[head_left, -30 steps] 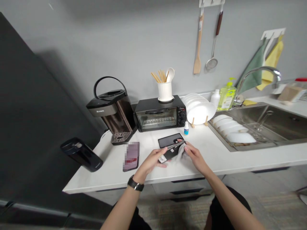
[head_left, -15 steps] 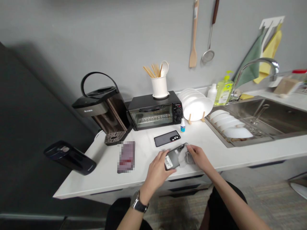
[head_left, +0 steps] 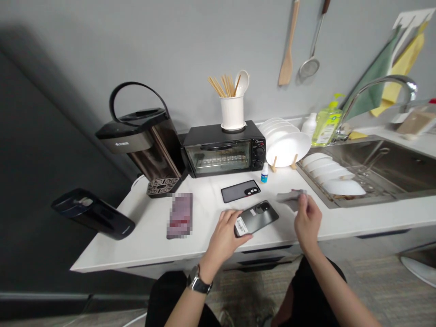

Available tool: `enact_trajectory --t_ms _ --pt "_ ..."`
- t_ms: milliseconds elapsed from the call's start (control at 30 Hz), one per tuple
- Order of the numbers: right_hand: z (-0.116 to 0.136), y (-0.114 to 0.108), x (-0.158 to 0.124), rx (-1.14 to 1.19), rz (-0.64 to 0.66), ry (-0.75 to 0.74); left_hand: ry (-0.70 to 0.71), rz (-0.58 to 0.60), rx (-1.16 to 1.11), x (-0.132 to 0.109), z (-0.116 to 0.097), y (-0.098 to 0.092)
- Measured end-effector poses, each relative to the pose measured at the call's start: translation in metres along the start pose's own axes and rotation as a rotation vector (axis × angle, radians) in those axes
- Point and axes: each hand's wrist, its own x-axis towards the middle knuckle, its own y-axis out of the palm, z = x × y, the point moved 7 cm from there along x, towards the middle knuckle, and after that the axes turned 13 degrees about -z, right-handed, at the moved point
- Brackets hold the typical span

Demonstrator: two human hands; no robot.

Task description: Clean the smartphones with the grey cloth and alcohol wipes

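Observation:
My left hand (head_left: 225, 232) grips the near end of a dark grey phone (head_left: 257, 216) that lies face down on the white counter (head_left: 153, 245); a white label sits by my fingers. My right hand (head_left: 307, 218) is pinched on a small grey cloth (head_left: 288, 198), held just right of the phone near the sink's edge. A black phone case (head_left: 240, 190) lies flat behind the phone. Another phone with a blurred reddish screen (head_left: 180, 215) lies to the left.
A black toaster oven (head_left: 223, 150) with a white utensil cup (head_left: 232, 111), a dark water boiler (head_left: 145, 145), a small dropper bottle (head_left: 265, 173) and a rack of white plates (head_left: 284, 147) line the back. Bowls (head_left: 335, 179) sit in the steel sink (head_left: 391, 168). A dark bin (head_left: 90, 213) stands at left.
My right hand has lifted the cloth off the phone and moved it right. The phone has come down flat on the counter under my left hand. The view shifted a little.

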Motion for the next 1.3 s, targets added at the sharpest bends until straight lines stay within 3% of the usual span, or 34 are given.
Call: enact_trajectory --t_ms 67,167,233,367,533,667,767,867,967,1100,1200,1300 --pt "0.016 -0.005 -0.004 -0.049 -0.069 -0.195 -0.006 -0.003 -0.002 0.0 0.001 0.0" --pt "0.026 0.023 -0.028 -0.201 0.228 -0.439 -0.021 0.009 0.02 -0.001 0.003 0.002" --pt "0.023 0.044 -0.046 -0.309 0.433 -0.501 -0.033 0.019 0.051 -0.002 0.004 0.005" --pt "0.04 0.067 -0.085 -0.298 0.646 -0.569 -0.043 -0.009 0.124 -0.005 0.007 0.006" --pt "0.079 0.062 -0.139 -0.14 0.905 -0.665 0.003 -0.027 0.252 -0.008 0.007 0.003" --pt "0.061 0.035 -0.129 -0.181 0.92 -0.681 -0.024 -0.014 0.263 -0.006 0.005 0.0" --pt "0.026 0.021 -0.091 -0.31 0.77 -0.66 -0.036 -0.016 0.231 -0.004 0.003 -0.001" --pt "0.008 0.025 -0.066 -0.39 0.655 -0.615 -0.025 -0.013 0.214 -0.002 0.001 -0.001" --pt "0.025 0.046 -0.079 -0.336 0.7 -0.595 -0.013 -0.019 0.21 -0.002 0.002 -0.001" --pt "0.074 0.064 -0.129 -0.142 0.892 -0.593 -0.032 -0.01 0.239 -0.005 0.006 0.0" --pt "0.085 0.053 -0.147 -0.078 0.957 -0.576 -0.062 0.0 0.262 -0.007 0.008 0.001" --pt "0.065 0.034 -0.131 -0.132 0.926 -0.563 -0.063 -0.014 0.235 -0.007 0.005 0.0"
